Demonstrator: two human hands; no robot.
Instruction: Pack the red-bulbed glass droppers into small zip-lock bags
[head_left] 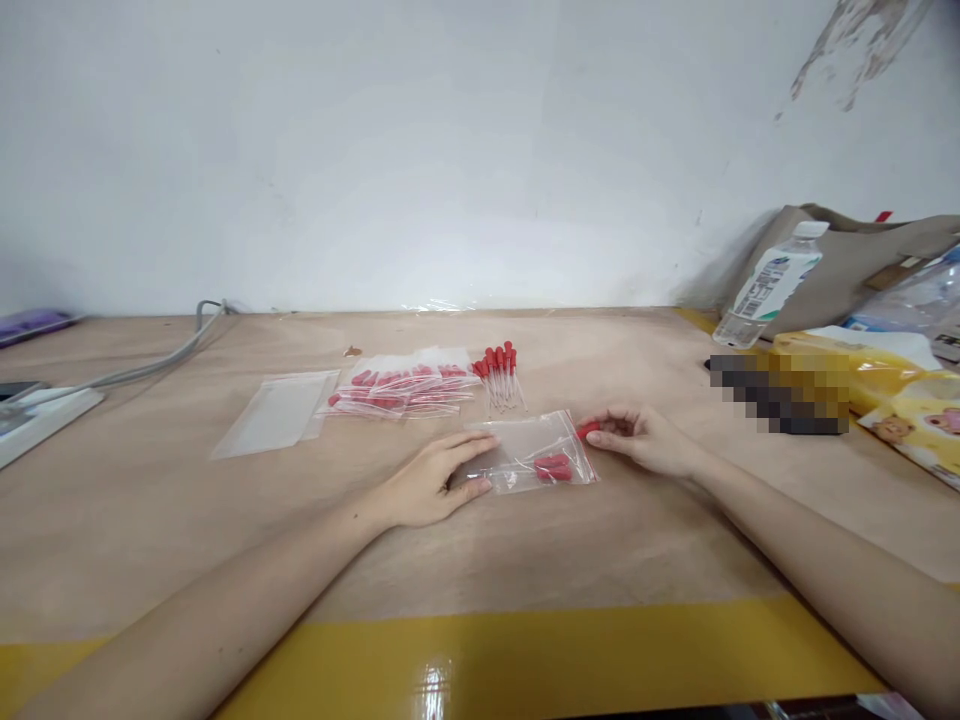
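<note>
My left hand (431, 482) rests half-open on an apparently part-filled clear bag (517, 450) between my hands, my right hand (643, 440) pinches a red-topped piece (587, 430) at its mouth, and beyond, filled bags (397, 388) lie beside an unbagged bunch (500, 372).

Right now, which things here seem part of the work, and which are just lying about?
Likely part of the work: clear bag at the left hand, red piece in the right hand, loose red-topped pieces, pile of filled bags, flat clear bags.

Probably just lying about: bottle, grey-brown bag, yellow packet, grey cable.
</note>
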